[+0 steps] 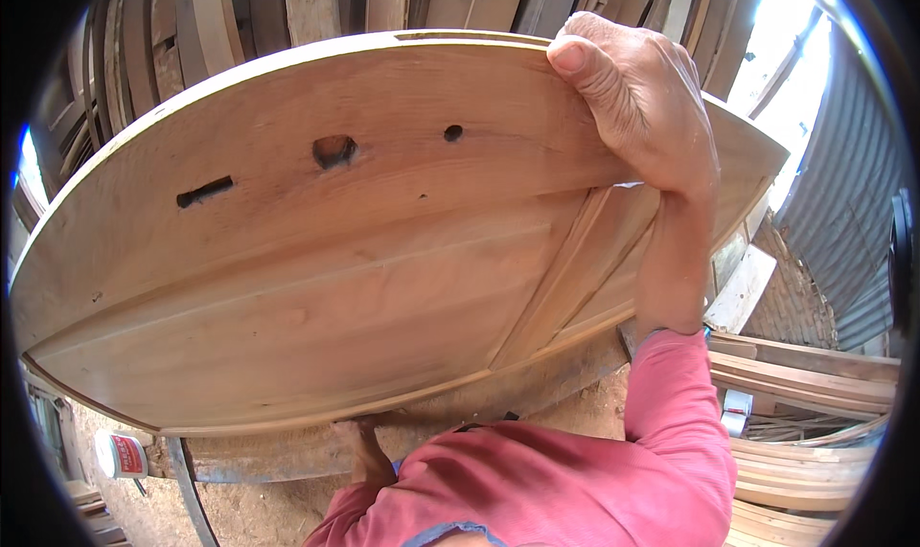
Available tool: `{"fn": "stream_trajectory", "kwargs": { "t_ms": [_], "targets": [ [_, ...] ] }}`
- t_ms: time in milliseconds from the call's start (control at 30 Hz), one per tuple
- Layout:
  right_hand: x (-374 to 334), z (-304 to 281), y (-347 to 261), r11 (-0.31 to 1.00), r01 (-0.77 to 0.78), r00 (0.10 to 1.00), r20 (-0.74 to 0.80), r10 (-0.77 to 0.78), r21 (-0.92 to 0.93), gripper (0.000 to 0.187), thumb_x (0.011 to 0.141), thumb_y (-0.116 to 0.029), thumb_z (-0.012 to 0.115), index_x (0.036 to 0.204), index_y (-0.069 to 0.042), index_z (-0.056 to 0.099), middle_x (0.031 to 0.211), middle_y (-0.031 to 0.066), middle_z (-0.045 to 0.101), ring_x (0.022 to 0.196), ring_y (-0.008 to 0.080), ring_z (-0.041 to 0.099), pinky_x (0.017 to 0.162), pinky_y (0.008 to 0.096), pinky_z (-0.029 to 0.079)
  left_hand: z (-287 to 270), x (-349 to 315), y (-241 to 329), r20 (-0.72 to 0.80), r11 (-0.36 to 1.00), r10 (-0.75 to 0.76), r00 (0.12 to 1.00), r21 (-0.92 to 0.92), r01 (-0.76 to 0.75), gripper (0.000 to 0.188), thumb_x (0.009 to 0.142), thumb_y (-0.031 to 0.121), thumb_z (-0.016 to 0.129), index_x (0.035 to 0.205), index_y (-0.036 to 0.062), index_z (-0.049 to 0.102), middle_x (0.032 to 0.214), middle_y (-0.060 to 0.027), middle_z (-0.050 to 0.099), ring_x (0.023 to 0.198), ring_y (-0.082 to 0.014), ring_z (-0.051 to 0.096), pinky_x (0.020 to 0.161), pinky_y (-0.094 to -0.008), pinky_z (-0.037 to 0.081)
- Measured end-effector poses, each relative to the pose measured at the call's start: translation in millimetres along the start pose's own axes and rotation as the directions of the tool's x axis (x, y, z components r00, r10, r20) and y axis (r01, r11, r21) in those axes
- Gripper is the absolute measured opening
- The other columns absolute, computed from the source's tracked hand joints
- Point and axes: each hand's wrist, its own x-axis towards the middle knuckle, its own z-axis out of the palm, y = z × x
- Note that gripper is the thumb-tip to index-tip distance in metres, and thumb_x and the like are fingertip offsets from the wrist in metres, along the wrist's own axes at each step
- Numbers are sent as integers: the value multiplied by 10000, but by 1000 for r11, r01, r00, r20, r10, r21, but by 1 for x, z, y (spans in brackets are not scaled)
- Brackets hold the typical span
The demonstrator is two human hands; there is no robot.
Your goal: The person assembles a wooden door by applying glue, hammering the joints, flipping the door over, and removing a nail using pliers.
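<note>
A large wooden door [316, 307] is tilted up in front of me, its panelled face toward me. Along its wide upper board run a narrow slot [205, 192], a larger rough hole [334, 151] and a small round hole [453, 133]. Over the door's upper edge, right of centre, my right hand [642, 97] is closed, thumb on the near face. A long recess [470, 37] is cut in that edge beside it. My left hand [355, 439] is at the door's lower edge; its fingers are hidden there.
Many boards [316, 6] stand upright behind the door. Stacked wooden strips [805, 461] lie at the right, below a corrugated metal sheet [848, 183]. A white and red can [121, 454] and a dark metal strip [192, 494] are at the lower left, near the sawdust-covered ground [249, 518].
</note>
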Motion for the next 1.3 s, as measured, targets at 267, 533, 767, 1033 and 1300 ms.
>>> {"fn": "stream_trajectory", "kwargs": {
  "t_ms": [267,533,767,1033,1300],
  "targets": [
    [13,1,-45,996,-47,989,147,35,82,497,949,-493,408,854,-32,565,734,165,506,743,333,516,698,418,401,2,-23,25,-161,943,-105,981,-330,47,594,932,467,463,1368,63,464,1367,-138,515,1218,-304,514,1028,-454,438],
    [-15,0,-48,991,53,992,110,-66,120,630,1009,-565,295,857,5,515,740,114,432,734,246,452,709,359,362,1,-50,28,-398,759,-192,897,-639,-121,636,974,519,338,1401,59,439,1457,-168,425,1296,-328,444,1059,-499,407],
    [-48,-80,-72,995,23,994,113,-12,-95,581,957,-542,377,877,-2,576,788,140,537,749,283,533,710,398,411,58,-42,-11,-125,857,-240,963,-494,149,652,973,530,324,1410,58,430,1471,-173,405,1311,-335,428,1068,-504,394],
    [-95,-108,-53,989,-135,982,128,141,-52,650,815,-636,632,674,-5,569,534,106,484,476,213,481,485,339,394,-9,-79,50,-159,947,-288,944,-191,257,659,973,536,317,1414,58,424,1473,-172,401,1314,-336,424,1073,-501,387],
    [-119,-128,-51,993,-89,993,80,83,73,711,789,-693,640,603,-12,550,473,72,452,430,152,467,445,314,383,-23,-105,71,-174,955,-293,940,-100,279,666,974,542,310,1419,57,418,1476,-170,397,1317,-337,419,1079,-499,380]
  ]
}}
